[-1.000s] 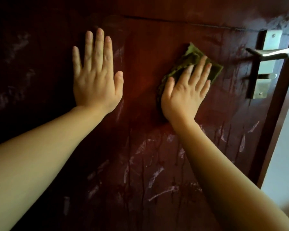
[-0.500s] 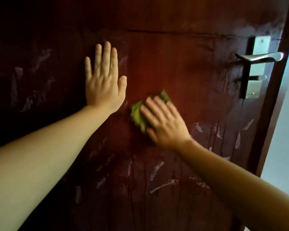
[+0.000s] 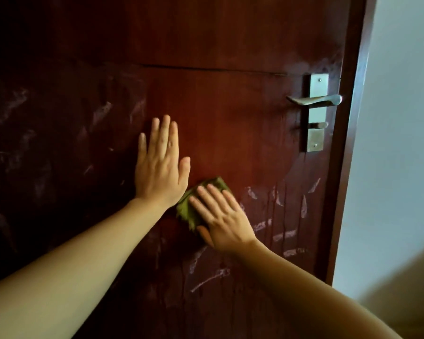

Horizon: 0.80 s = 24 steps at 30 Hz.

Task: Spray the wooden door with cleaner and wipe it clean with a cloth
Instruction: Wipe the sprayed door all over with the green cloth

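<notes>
Moved since the earlier pictures: right hand and cloth, from high up near the handle to a spot well below and left of it. The left hand is flat on the door as before.

Item 1, door. Dark red-brown wood, standing ajar, with its edge right of the handle and a pale wall beyond. A thin groove runs across it above handle height.

Item 2, cloth. Green and folded, pressed against the door below and left of the handle. It is mostly covered by the right hand, and its upper left edge is touching or just beside the heel of the left hand.

Item 3, right hand. Its fingers are straight and slightly spread, lying flat on the cloth rather than curling round it. The outline is a little blurred.

Item 4, left hand. Palm on the wood, left of the handle and lower. The four fingers are held together with the thumb out to the side.

Item 5, white smears. Streaks and thin runs lie below the handle and lower still, with fainter ones far to its left. The patch level with the handle looks wiped.

Item 6, handle. A metal lever on a lock plate.

Risks, as judged:
- The cloth is held only by flat pressure, so a fast stroke could let it slide out or bunch up.
- The next stroke could run it into the bracing hand.
- That bare palm may leave prints on damp wood.
- An unlatched door can swing under the push.
- The runs may dry as streaks if left.
</notes>
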{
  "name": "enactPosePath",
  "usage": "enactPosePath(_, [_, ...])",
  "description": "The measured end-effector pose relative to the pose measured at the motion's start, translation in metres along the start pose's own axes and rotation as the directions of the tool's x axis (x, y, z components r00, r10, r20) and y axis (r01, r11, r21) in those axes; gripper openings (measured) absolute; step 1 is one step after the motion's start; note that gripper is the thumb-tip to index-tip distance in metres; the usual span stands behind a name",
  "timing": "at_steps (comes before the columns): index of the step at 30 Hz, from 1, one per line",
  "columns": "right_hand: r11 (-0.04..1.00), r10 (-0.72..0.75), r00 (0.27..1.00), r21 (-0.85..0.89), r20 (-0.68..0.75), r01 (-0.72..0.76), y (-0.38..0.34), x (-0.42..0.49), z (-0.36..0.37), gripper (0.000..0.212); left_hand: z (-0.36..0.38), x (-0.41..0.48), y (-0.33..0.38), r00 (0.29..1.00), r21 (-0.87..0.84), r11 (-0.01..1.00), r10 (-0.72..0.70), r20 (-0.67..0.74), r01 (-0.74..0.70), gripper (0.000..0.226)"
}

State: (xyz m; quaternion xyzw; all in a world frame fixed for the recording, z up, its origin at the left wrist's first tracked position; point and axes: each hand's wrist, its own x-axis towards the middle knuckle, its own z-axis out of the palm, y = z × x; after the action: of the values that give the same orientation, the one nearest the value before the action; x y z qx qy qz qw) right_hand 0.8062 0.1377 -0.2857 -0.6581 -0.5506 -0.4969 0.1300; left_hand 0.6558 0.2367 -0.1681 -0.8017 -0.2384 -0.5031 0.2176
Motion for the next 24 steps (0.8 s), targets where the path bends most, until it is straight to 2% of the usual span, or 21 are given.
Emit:
enactPosePath(1, [0.979, 0.198, 0.980, 0.048, -0.029, -0.197, 0.012, 0.002, -0.002, 0.082, 0.008, -0.001, -0.002, 1.000, 0.062, 0.998, 0.000, 0.008, 0.000, 0.074])
enactPosePath(2, [0.900, 0.429, 0.902, 0.111, -0.047, -0.422, 0.027, 0.003, -0.004, 0.081, 0.014, -0.002, -0.003, 1.000, 0.108, 0.994, -0.003, 0.003, 0.003, 0.074])
enactPosePath(4, [0.568, 0.810, 0.586, 0.266, -0.013, -0.779, 0.058, 0.002, -0.010, 0.078, 0.022, -0.002, -0.001, 1.000, 0.143, 0.990, -0.017, -0.018, 0.019, 0.076])
enactPosePath(5, [0.375, 0.911, 0.412, 0.347, 0.036, -0.859, 0.067, 0.002, -0.012, 0.078, 0.023, -0.002, 0.000, 0.999, 0.141, 0.990, -0.022, -0.031, 0.026, 0.077])
enactPosePath(6, [0.223, 0.954, 0.281, 0.390, 0.099, -0.893, 0.067, 0.004, -0.014, 0.078, 0.024, -0.003, 0.001, 0.999, 0.135, 0.990, -0.025, -0.041, 0.031, 0.077])
enactPosePath(7, [0.143, 0.966, 0.216, 0.399, 0.144, -0.906, 0.059, 0.007, -0.014, 0.080, 0.024, -0.004, 0.002, 0.999, 0.129, 0.991, -0.028, -0.046, 0.034, 0.078])
enactPosePath(8, [0.171, 0.962, 0.237, 0.380, 0.136, -0.909, 0.043, 0.009, -0.011, 0.080, 0.024, -0.004, 0.002, 0.998, 0.124, 0.992, -0.031, -0.049, 0.037, 0.078])
enactPosePath(9, [0.307, 0.931, 0.356, 0.353, 0.082, -0.884, 0.023, 0.006, -0.007, 0.080, 0.023, -0.004, 0.001, 0.998, 0.120, 0.992, -0.036, -0.049, 0.042, 0.078])
enactPosePath(10, [0.533, 0.822, 0.569, 0.298, 0.041, -0.792, 0.000, 0.000, 0.000, 0.079, 0.022, -0.004, 0.001, 0.998, 0.118, 0.992, -0.039, -0.050, 0.045, 0.077])
enactPosePath(11, [0.779, 0.595, 0.803, 0.217, 0.037, -0.588, -0.022, -0.011, 0.005, 0.080, 0.021, -0.003, 0.001, 0.998, 0.116, 0.992, -0.037, -0.049, 0.042, 0.077])
enactPosePath(12, [0.944, 0.299, 0.953, 0.132, 0.051, -0.303, -0.036, -0.023, 0.009, 0.080, 0.020, -0.003, 0.001, 0.998, 0.113, 0.993, -0.033, -0.047, 0.039, 0.077])
enactPosePath(13, [0.997, 0.034, 0.997, 0.071, 0.075, -0.039, -0.035, -0.031, 0.013, 0.080, 0.020, -0.003, 0.001, 0.999, 0.112, 0.993, -0.031, -0.044, 0.035, 0.077])
enactPosePath(14, [0.991, -0.132, 0.987, 0.043, 0.089, 0.129, -0.024, -0.032, 0.013, 0.080, 0.020, -0.003, 0.001, 0.999, 0.112, 0.993, -0.029, -0.042, 0.034, 0.077])
enactPosePath(15, [0.983, -0.182, 0.980, 0.026, 0.079, 0.181, -0.006, -0.029, 0.011, 0.079, 0.021, -0.004, 0.001, 0.999, 0.112, 0.993, -0.029, -0.044, 0.034, 0.077])
enactPosePath(16, [0.990, -0.137, 0.989, 0.024, 0.049, 0.136, 0.012, -0.023, 0.007, 0.080, 0.021, -0.004, 0.001, 0.998, 0.113, 0.993, -0.029, -0.049, 0.035, 0.077])
enactPosePath(18, [0.984, 0.174, 0.984, 0.049, -0.039, -0.172, 0.055, -0.015, 0.000, 0.081, 0.022, -0.003, 0.001, 0.998, 0.103, 0.994, -0.025, -0.059, 0.031, 0.078])
enactPosePath(19, [0.928, 0.372, 0.926, 0.061, -0.070, -0.368, 0.080, -0.015, -0.003, 0.081, 0.023, -0.003, 0.001, 0.998, 0.094, 0.995, -0.023, -0.065, 0.029, 0.078])
enactPosePath(20, [0.820, 0.572, 0.816, 0.099, -0.084, -0.564, 0.101, -0.017, -0.007, 0.080, 0.023, -0.003, 0.001, 0.997, 0.088, 0.996, -0.023, -0.071, 0.029, 0.078])
enactPosePath(21, [0.656, 0.752, 0.655, 0.188, -0.077, -0.731, 0.116, -0.022, -0.008, 0.080, 0.024, -0.003, 0.001, 0.997, 0.081, 0.996, -0.024, -0.075, 0.030, 0.078])
enactPosePath(23, [0.304, 0.942, 0.334, 0.358, 0.025, -0.883, 0.114, -0.025, -0.005, 0.086, 0.024, -0.003, 0.001, 0.996, 0.063, 0.998, -0.026, -0.080, 0.031, 0.078])
enactPosePath(24, [0.246, 0.955, 0.289, 0.355, 0.073, -0.902, 0.097, -0.026, -0.001, 0.089, 0.024, -0.004, 0.002, 0.996, 0.056, 0.998, -0.027, -0.079, 0.031, 0.078])
